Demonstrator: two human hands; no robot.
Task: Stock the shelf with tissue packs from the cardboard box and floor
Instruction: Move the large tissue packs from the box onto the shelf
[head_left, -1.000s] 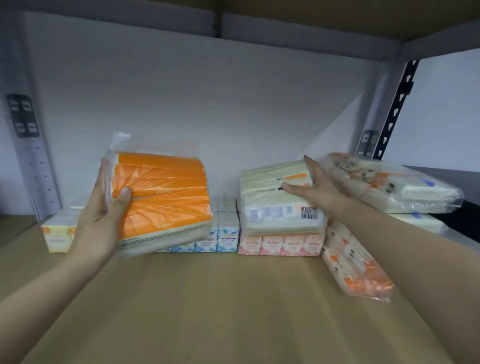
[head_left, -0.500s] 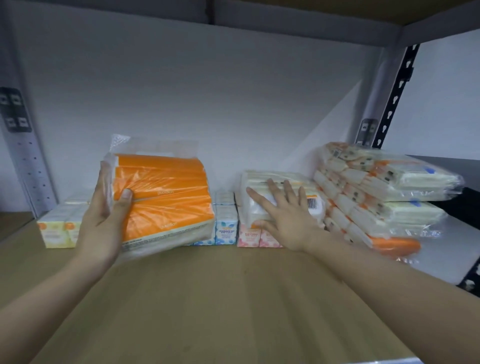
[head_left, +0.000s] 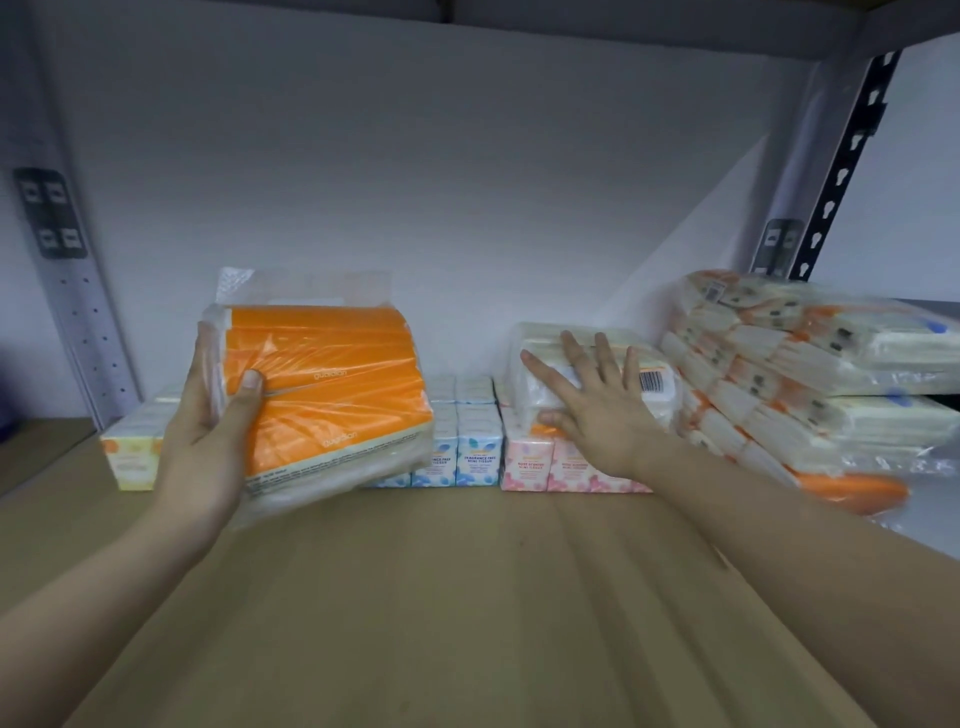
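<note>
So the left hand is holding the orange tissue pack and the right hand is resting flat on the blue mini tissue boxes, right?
Not quite. In the head view the right hand lies flat on the white tissue pack stacked on the pink boxes. The left hand does hold the orange tissue pack.

Brown shelf has yellow mini tissue boxes, blue ones and pink ones lined along the back, plus stacked tissue packs far right.
</note>
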